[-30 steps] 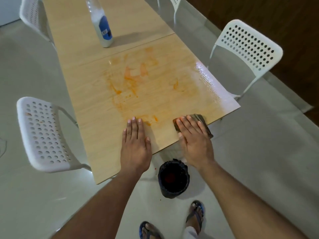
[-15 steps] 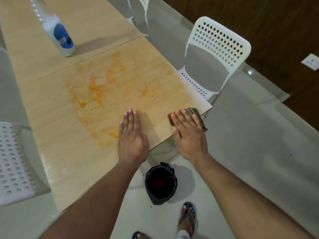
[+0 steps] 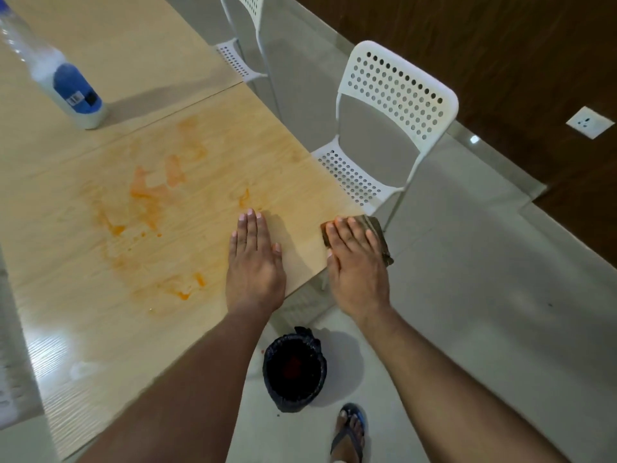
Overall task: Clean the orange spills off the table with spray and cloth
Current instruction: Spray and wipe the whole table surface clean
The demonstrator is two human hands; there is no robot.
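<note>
Orange spill smears (image 3: 147,202) spread across the light wooden table (image 3: 83,329), with smaller blotches near the front. My left hand (image 3: 255,262) lies flat on the table, fingers straight, right of the smears. My right hand (image 3: 357,262) presses flat on a folded brown cloth (image 3: 375,228) at the table's right corner, the cloth partly over the edge. The spray bottle (image 3: 71,91), white with a blue label, stands at the far left beyond the spills; its top is out of view.
A white perforated chair (image 3: 394,105) stands right of the table corner, another chair (image 3: 240,35) farther back. A black-lined bin (image 3: 293,372) sits on the floor below the table's edge. My sandalled foot (image 3: 349,432) is beside it. A wall socket (image 3: 589,121) is at right.
My view has swung to the right, so the table shifted left in view. Both hands stay flat where they were, the right one on the cloth at the corner.
</note>
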